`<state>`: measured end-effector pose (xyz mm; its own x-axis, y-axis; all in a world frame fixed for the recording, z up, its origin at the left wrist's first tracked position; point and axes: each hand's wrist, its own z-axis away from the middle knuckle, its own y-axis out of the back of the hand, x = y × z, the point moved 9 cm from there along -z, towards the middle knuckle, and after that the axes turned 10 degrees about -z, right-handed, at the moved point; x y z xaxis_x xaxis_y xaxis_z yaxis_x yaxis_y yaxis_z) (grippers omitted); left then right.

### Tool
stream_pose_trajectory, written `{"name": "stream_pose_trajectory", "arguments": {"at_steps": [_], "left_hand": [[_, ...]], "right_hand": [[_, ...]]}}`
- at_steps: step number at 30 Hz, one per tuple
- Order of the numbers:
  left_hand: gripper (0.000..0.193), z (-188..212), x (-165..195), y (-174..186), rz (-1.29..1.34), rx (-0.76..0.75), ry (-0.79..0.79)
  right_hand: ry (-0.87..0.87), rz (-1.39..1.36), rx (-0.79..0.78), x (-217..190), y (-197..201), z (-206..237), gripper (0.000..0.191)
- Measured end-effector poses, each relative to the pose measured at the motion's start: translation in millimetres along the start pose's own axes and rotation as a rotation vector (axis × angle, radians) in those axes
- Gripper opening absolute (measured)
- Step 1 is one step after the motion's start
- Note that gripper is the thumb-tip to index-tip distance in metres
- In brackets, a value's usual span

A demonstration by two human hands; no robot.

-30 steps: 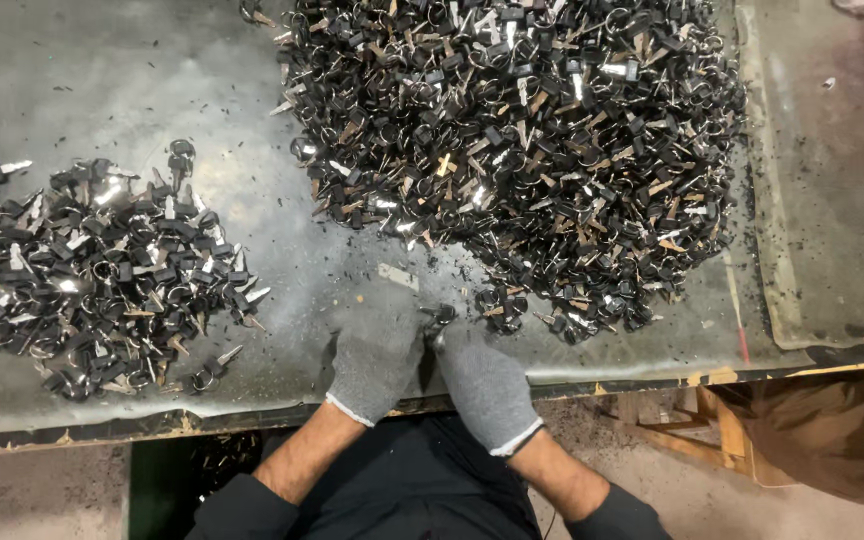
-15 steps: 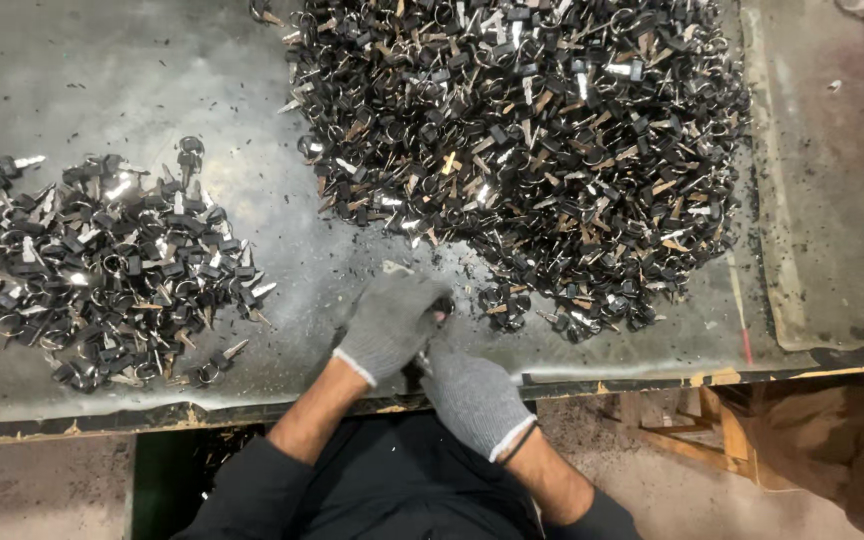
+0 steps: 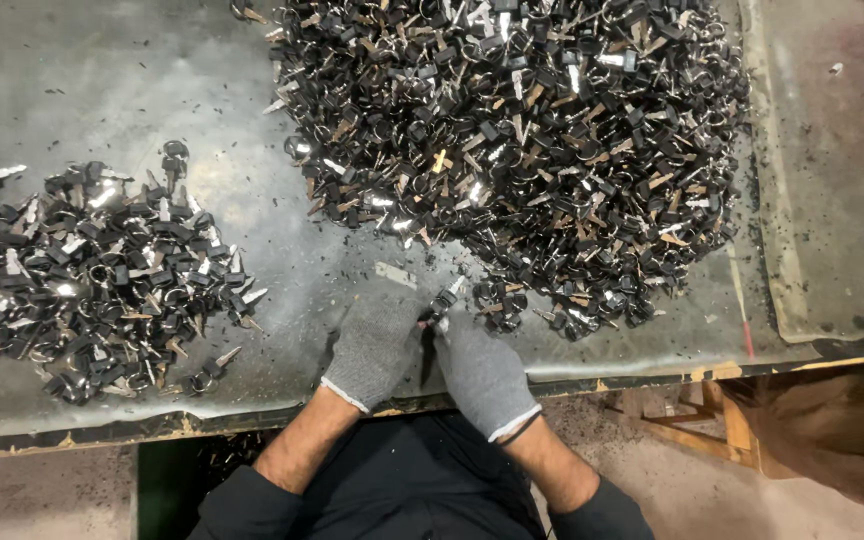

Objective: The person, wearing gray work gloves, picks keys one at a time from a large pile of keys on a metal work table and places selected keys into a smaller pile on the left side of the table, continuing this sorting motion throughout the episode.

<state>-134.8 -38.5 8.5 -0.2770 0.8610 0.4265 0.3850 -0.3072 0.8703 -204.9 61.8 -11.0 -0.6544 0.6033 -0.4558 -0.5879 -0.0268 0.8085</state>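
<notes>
Both my hands wear grey knit gloves and meet at the near edge of the grey metal table (image 3: pixel 102 80). My left hand (image 3: pixel 372 345) and my right hand (image 3: pixel 482 375) pinch a small black-headed key (image 3: pixel 442 300) between their fingertips. Just beyond them lies the large heap of black-headed keys and rings (image 3: pixel 512 130), which fills the far middle and right of the table. A smaller, flatter pile of the same keys (image 3: pixel 92 280) lies to the left of my left hand.
A small flat metal strip (image 3: pixel 395 274) lies on the table just above my left hand. Black crumbs are scattered over the sheet. A second grey sheet (image 3: pixel 832 200) adjoins on the right. Wooden framing (image 3: pixel 722 410) shows under the table's right front.
My left hand reached up towards the edge of the big heap and came back. Both hands now meet on a key held slightly further from the table edge.
</notes>
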Motion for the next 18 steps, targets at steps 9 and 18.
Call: {"name": "stream_pose_trajectory", "arguments": {"at_steps": [9,18], "left_hand": [[0.026,-4.4,-1.5,-4.0,-0.027,-0.080,-0.020],[0.023,-14.2,-0.6,1.2,0.027,-0.136,0.028]], "right_hand": [[0.007,-0.101,-0.079,3.2,9.3,-6.2,0.030],[0.196,0.270,0.192,-20.0,34.6,1.8,0.019]]}}
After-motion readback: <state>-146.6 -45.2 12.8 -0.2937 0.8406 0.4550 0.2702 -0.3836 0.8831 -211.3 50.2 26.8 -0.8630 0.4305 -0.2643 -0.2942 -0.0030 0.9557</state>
